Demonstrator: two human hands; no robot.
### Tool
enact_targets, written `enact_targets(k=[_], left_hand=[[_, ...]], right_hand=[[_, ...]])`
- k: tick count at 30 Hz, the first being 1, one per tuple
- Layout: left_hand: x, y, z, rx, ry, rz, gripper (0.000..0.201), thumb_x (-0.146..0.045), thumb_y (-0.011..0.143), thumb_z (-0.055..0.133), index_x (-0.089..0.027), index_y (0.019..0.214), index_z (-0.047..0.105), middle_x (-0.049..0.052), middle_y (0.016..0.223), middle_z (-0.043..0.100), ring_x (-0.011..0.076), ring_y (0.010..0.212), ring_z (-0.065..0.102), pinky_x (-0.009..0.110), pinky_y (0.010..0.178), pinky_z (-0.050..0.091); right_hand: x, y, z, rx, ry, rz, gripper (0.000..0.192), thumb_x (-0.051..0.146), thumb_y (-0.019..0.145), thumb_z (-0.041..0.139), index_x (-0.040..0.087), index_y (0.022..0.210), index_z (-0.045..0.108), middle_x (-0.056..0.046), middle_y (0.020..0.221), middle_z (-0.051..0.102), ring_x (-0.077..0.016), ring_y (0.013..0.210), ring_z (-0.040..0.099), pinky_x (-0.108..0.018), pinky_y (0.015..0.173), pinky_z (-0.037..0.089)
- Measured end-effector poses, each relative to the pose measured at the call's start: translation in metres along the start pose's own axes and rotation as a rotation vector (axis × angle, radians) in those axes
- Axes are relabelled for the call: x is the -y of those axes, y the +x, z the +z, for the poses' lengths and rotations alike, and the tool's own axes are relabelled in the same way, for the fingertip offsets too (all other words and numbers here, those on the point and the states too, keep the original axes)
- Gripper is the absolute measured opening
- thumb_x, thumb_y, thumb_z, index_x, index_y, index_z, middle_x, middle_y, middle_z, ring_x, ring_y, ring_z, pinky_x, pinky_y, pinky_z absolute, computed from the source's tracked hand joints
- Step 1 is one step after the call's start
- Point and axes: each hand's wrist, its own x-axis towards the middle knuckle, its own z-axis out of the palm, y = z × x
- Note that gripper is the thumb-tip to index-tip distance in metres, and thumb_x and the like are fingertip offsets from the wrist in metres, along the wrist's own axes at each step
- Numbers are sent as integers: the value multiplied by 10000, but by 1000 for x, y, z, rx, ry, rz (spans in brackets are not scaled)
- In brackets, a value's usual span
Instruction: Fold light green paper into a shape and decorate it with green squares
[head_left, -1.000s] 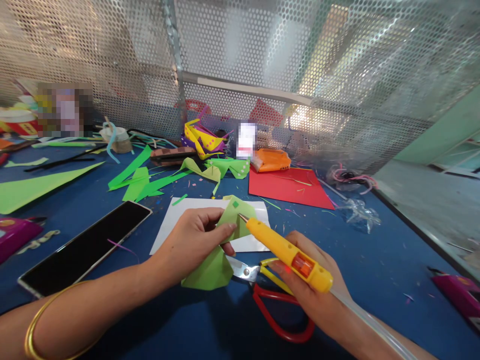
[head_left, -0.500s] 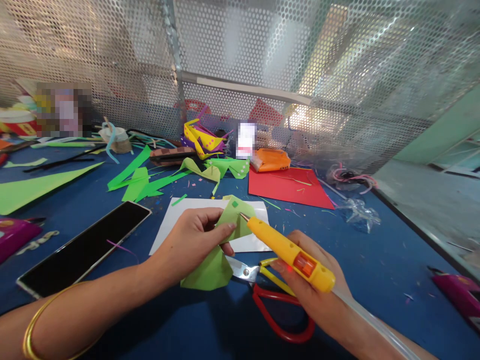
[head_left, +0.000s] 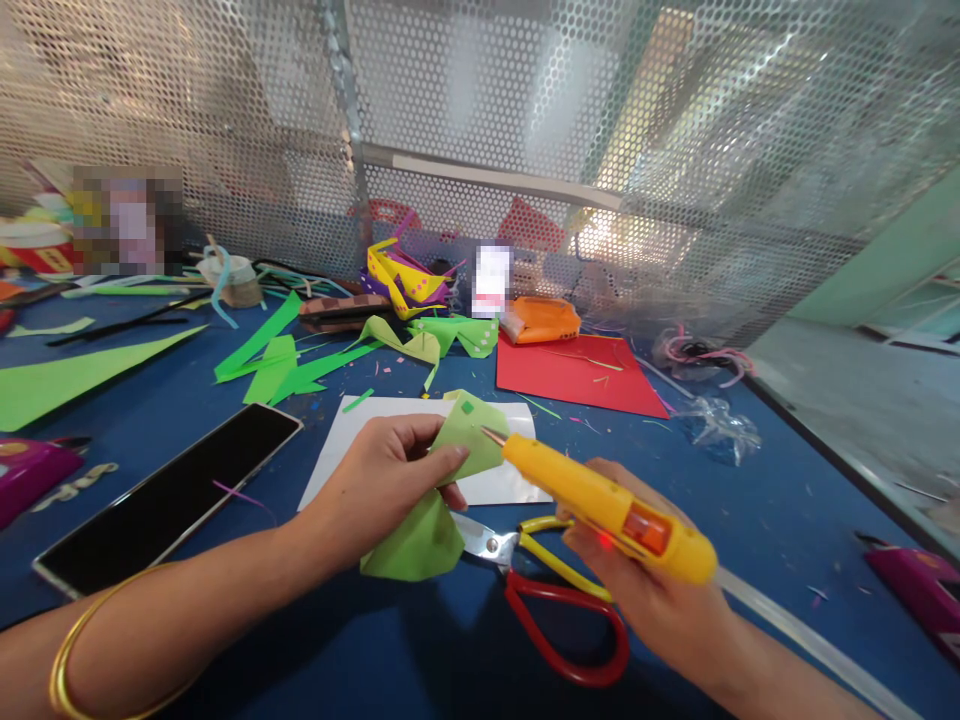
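Observation:
My left hand (head_left: 409, 455) pinches a folded piece of light green paper (head_left: 480, 440) between thumb and fingers; a small darker green square sits near its top corner. More of the green paper hangs below the fingers. In my right hand (head_left: 637, 570) is a yellow hot glue gun (head_left: 600, 500), a clear glue stick trailing from its back. Its metal nozzle points left, at the face of the green paper; whether it touches I cannot tell. Beneath the hands lie scissors (head_left: 525, 570) with one red and one yellow handle, partly hidden by the paper.
A white sheet (head_left: 337, 440) lies under the hands on the blue table. Left is a black phone (head_left: 172, 490); green paper strips (head_left: 262, 345) lie behind. A red sheet (head_left: 574, 375) and an orange object (head_left: 547, 320) sit at back right, before a perforated metal screen (head_left: 480, 100).
My right hand has shifted slightly right and down with the glue gun, its nozzle moving a little right on the green paper. My left hand and the paper have barely moved.

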Motion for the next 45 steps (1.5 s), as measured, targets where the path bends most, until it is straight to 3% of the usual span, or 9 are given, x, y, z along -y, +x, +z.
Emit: enact_targets(k=[5,10,14,20,27,32,38,42,45], left_hand=[[-1,-1,-1,-12,-3,-40,209,-379,803,638,-170,795,649,-1,556,684,117,460,579,202,452,435],[-6,-1,-7,-70,-44,-39,230,-401,777,673,-175,799,638,-1,542,675,120,430,572,207,432,440],[-9,-1,-16,-105,-126,-35,264,-421,734,715,-180,824,656,-3,554,672,149,425,592,232,409,456],[-20,-2,-25,-154,-277,-82,324,-384,647,776,-179,878,680,-2,523,654,164,409,573,276,392,488],[-30,-1,-36,-243,-294,-49,280,-320,638,776,-161,840,666,8,498,653,152,383,557,259,377,481],[-30,2,-42,-281,-272,-19,220,-288,691,742,-152,841,653,10,508,663,130,398,557,228,406,479],[-27,5,-40,-254,-280,-23,216,-283,729,715,-144,882,655,9,507,656,142,419,574,253,427,503],[-23,5,-40,-224,-271,-20,234,-303,733,719,-139,892,667,13,521,664,156,425,582,266,412,505],[-21,5,-40,-189,-275,-16,266,-306,745,716,-135,947,682,10,513,663,149,427,577,247,407,498]], right_hand=[[-11,14,-16,-210,109,156,236,431,903,561,214,944,642,21,644,549,-115,531,501,-235,463,390],[-57,38,-54,-293,108,437,340,502,824,579,166,864,610,-3,612,560,-126,527,506,-238,455,395],[-99,48,-97,-253,-449,559,301,420,864,458,170,950,602,-49,739,635,-163,600,582,-283,553,469],[-134,47,-145,-248,-907,636,200,301,803,597,115,811,667,-180,813,589,-347,918,591,-400,726,425],[-168,40,-146,-169,-1089,668,310,214,873,452,74,887,728,-268,918,586,-298,693,633,-392,624,408],[-173,36,-145,-175,-1155,590,341,214,882,413,101,916,733,-258,923,588,-283,647,641,-390,580,386],[-177,33,-144,-259,-1189,443,299,304,903,460,173,783,700,-194,812,585,-260,554,602,-379,519,325],[-168,34,-145,-320,-1206,356,287,312,886,495,197,696,677,-177,712,578,-281,539,578,-388,505,308],[-137,44,-132,-386,-1154,230,257,276,897,465,192,828,698,-218,867,632,-312,687,625,-419,579,379]])
